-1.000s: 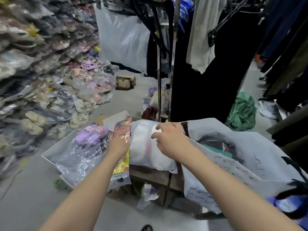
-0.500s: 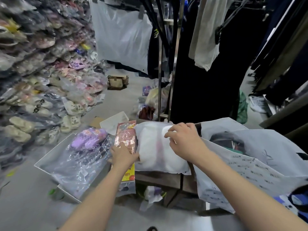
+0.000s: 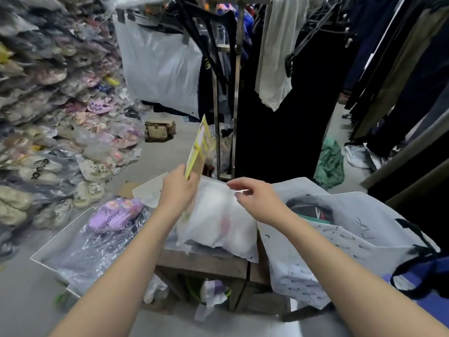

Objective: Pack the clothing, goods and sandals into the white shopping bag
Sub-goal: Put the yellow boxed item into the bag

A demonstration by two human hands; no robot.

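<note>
My left hand (image 3: 178, 190) grips the lower end of a flat yellow goods packet (image 3: 200, 144) and holds it upright above a white wrapped clothing parcel (image 3: 216, 220). The parcel lies on a wooden stool (image 3: 206, 261). Over the parcel's far edge hovers my right hand (image 3: 255, 198), fingers apart and holding nothing. The white shopping bag (image 3: 345, 251), with black handles and small printed lettering, stands open to the right of the stool with dark clothing inside. Purple sandals in clear plastic (image 3: 114, 212) lie on a flat white box (image 3: 46, 249) to the left.
Bagged sandals are heaped along the left wall (image 3: 48, 122). A metal clothes rail (image 3: 226, 105) with hanging dark garments stands just behind the stool. A small tan bag (image 3: 159, 131) and a green bundle (image 3: 330, 164) lie on the grey floor.
My left hand has lifted the packet from beside the parcel and tipped it upright. My right hand has come off the parcel and opened.
</note>
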